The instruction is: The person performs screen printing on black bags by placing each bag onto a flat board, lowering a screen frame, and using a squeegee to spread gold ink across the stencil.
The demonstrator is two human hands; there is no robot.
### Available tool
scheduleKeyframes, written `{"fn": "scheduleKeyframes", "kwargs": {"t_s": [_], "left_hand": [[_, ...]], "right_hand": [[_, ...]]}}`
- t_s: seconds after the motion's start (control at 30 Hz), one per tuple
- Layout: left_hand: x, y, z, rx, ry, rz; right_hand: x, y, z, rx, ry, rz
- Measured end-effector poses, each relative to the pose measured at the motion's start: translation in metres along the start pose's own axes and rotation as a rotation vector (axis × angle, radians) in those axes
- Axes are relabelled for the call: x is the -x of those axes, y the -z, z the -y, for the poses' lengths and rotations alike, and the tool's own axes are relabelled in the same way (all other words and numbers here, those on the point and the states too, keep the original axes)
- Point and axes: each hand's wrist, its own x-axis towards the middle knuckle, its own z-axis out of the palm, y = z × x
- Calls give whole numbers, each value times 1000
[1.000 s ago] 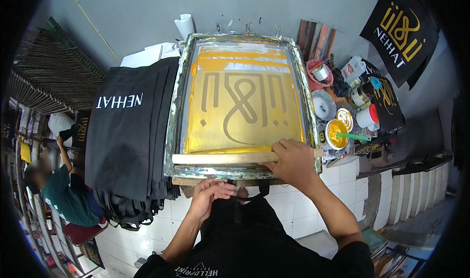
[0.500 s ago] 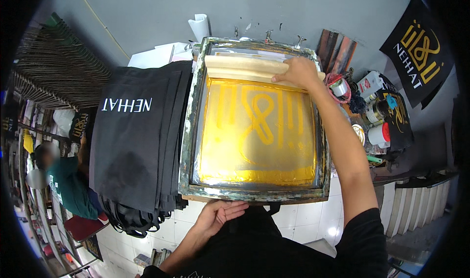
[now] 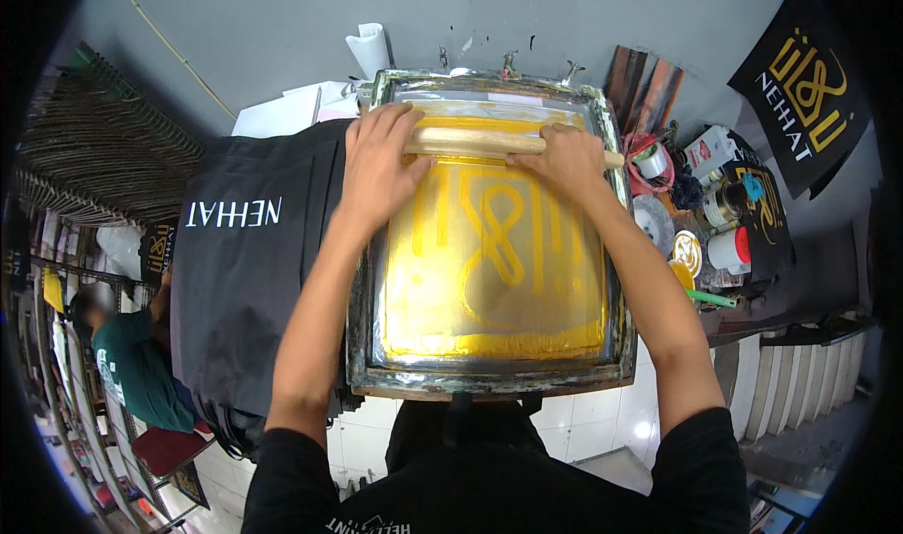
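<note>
Moderate light left a bright glare on the tiled floor [image 3: 593, 419] at lower right, while black corners and bowed lines rimmed the frame.

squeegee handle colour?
The squeegee handle is pale tan, like bare wood; best seen in the head view.

Forearms [image 3: 317, 299] stretched forward, left grip [image 3: 378, 164] curled, right grip [image 3: 570, 164] curled
</note>
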Motion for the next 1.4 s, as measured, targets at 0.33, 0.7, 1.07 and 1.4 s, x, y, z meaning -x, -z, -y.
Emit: {"fn": "scheduleKeyframes", "kwargs": {"t_s": [0.33, 0.7, 1.07, 1.4], "left_hand": [[34, 14, -6, 210, 273, 403], [130, 92, -79, 205, 254, 478], [229, 117, -98, 203, 236, 341], [196, 155, -77, 261, 147, -242]], "right_hand": [[68, 15, 14, -47, 81, -67], [204, 56, 54, -111, 107, 11], [284, 74, 76, -171, 129, -25], [243, 176, 68, -191, 140, -478]]}}
